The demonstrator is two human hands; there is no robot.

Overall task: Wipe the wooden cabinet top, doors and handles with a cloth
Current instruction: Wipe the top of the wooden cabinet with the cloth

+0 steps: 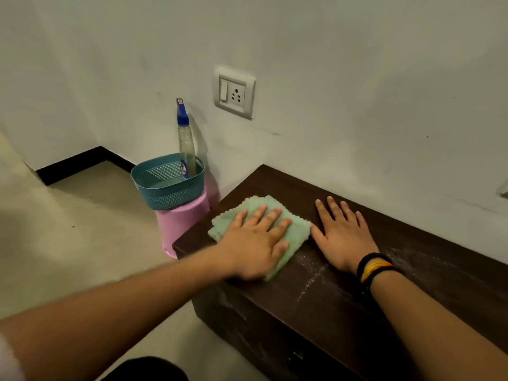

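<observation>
A dark brown wooden cabinet (277,185) stands against the wall, seen from above. Its top carries pale dust streaks near the front edge. A light green cloth (297,235) lies flat at the top's left end. My left hand (255,240) presses down on the cloth with fingers spread. My right hand (341,235) rests flat on the bare wood just right of the cloth, fingers apart, holding nothing. Black and yellow bands circle the right wrist. The cabinet front falls in shadow below, and I cannot make out its doors and handles.
A blue perforated basket (165,193) holding a clear spray bottle (186,144) with a blue nozzle sits on a pink stool (181,224) left of the cabinet. A wall socket plate (234,92) is above. Beige floor spreads to the left.
</observation>
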